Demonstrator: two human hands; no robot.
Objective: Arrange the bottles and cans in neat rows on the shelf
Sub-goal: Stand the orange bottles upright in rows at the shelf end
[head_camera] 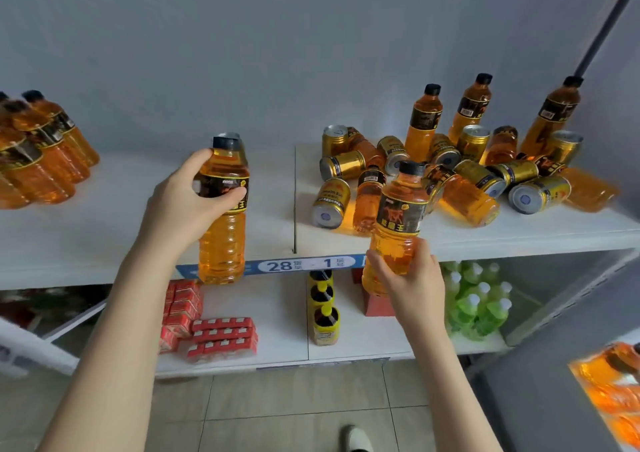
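Both hands grip: our left hand [188, 197] wraps one bottle [223, 209] at its label, our right hand [410, 275] another bottle [396, 229] low down, both held before the shelf [104, 236]. Full and probably heavy, smooth plastic; mid-body holds seem safest.

Middle of the shelf [104, 233] offers open passage; standing bottles [45, 160] block the left, a tumbled heap [464, 195] of cans and bottles blocks the right.

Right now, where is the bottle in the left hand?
Head view, left of centre: the left hand grips the bottle upright in front of the top shelf, covering part of the blue shelf label.
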